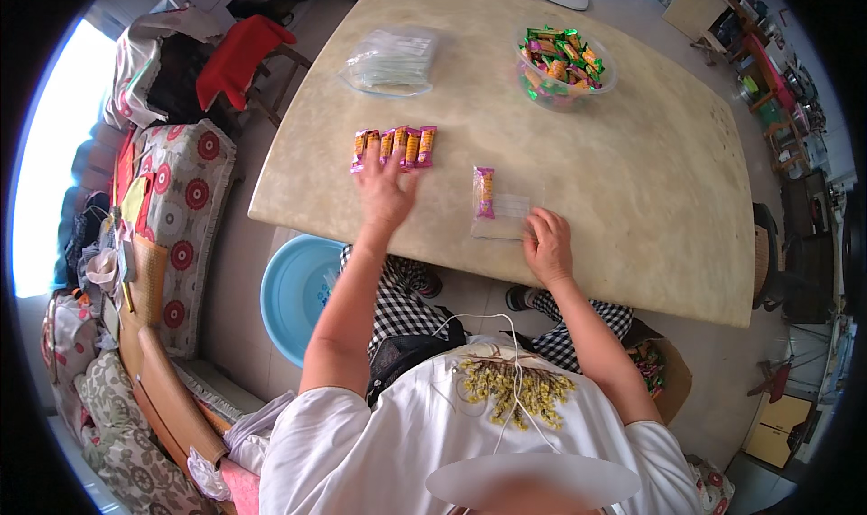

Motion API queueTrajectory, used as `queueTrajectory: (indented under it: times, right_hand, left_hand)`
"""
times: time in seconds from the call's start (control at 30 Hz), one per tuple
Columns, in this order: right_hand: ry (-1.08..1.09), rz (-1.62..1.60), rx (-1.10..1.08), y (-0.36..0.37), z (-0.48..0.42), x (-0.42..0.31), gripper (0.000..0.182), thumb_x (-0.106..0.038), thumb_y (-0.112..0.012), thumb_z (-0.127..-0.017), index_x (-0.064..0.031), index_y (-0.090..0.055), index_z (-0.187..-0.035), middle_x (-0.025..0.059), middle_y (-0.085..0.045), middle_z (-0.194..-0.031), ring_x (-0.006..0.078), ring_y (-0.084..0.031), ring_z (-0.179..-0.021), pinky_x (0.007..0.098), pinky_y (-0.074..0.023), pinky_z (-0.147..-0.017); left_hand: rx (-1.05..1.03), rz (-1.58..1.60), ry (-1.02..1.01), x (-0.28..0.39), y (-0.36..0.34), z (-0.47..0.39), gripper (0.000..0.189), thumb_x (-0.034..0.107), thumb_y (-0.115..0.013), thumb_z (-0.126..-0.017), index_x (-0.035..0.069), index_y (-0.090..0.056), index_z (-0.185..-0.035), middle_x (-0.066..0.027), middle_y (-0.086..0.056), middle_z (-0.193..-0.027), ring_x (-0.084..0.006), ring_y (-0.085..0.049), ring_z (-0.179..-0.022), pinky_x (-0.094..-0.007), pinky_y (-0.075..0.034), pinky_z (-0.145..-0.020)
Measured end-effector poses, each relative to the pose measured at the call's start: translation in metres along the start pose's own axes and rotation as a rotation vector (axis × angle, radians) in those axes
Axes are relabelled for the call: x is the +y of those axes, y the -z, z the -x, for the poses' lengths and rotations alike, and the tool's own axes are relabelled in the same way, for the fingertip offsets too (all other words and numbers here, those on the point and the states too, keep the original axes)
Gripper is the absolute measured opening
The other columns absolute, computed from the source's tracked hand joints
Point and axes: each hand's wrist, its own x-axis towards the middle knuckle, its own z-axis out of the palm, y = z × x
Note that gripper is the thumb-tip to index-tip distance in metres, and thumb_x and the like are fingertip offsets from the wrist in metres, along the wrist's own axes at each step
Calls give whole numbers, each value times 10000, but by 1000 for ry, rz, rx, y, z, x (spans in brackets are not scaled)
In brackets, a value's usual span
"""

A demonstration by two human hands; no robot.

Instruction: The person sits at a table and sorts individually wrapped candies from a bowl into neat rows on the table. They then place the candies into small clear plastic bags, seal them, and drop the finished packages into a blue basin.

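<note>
A row of several wrapped snack bars (426,146) in pink and orange wrappers lies side by side on the table's left part. Over the row's near edge is my left hand (385,193), fingers apart and slightly blurred; contact with the bars cannot be made out. A clear plastic bag (502,228) lies flat to the right, with one wrapped bar (485,193) upright along its left side and a pale strip in its middle. My right hand (548,244) grips the bag's lower right edge between thumb and fingers.
On the pale table (630,196), a clear bowl (607,85) of green and pink wrapped snacks stands at the back right. A pack of flat clear bags (393,61) lies back left. Below the front edge are a blue basin (288,305) and a cardboard box (675,386) holding wrapped snacks.
</note>
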Motion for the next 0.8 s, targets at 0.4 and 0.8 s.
queueTrajectory:
  times: [0.4,0.8]
  right_hand:
    - [-12,-15,17,2,2,1,261,-57,-659,-776,-57,-618,-1034,97,-581,-1199,312,-538,-1113,433,-425,-981]
    - [12,-84,142,-4,6,6,168,-60,-713,-762,-85,-606,-889,71,-600,-1132,309,-569,-1055,416,-464,-927]
  left_hand:
    - [-209,-126,124,-77,40,18,337,157,-559,-908,159,-627,-1238,-116,-604,-1230,-326,-546,-1149,-468,-434,-966]
    - [-118,355,10,31,75,89,255,-37,-652,-813,48,-684,-1052,-154,-654,-1042,-330,-642,-933,-386,-533,-807]
